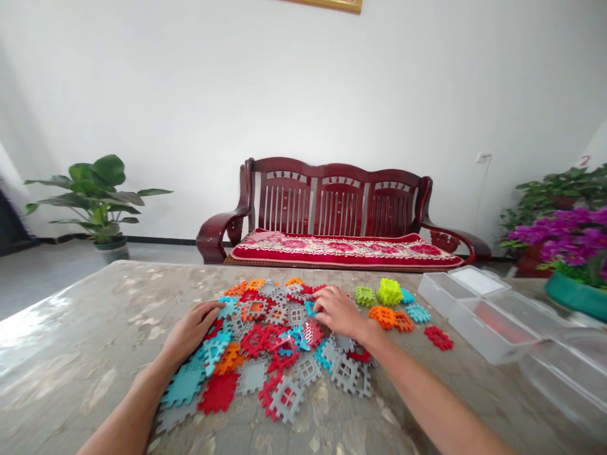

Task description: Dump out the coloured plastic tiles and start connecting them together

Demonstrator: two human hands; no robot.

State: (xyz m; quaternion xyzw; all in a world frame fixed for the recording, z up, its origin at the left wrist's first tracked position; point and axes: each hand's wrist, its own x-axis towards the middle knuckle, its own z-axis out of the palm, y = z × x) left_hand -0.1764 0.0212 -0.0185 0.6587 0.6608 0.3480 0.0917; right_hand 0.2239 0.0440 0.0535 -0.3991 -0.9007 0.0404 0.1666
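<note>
A heap of flat plastic interlocking tiles (252,375) with toothed edges lies on the table, in grey, red, blue and orange; some have window-like cutouts. My left hand (199,321) rests on the heap's left edge, fingers stretched forward beside a light blue tile (228,308). Nothing shows in its grasp. On the far right part of the heap is my right hand (339,311), its fingers bent and slightly apart, touching tiles near a small blue one (310,308). The undersides of its fingers are hidden.
Right of the heap sit yellow-green tiles (389,292), orange tiles (383,317), blue tiles (418,313) and a red tile (439,338). Clear plastic boxes (493,332) stand at the table's right, near purple flowers (569,237). A wooden bench (336,196) is behind the table.
</note>
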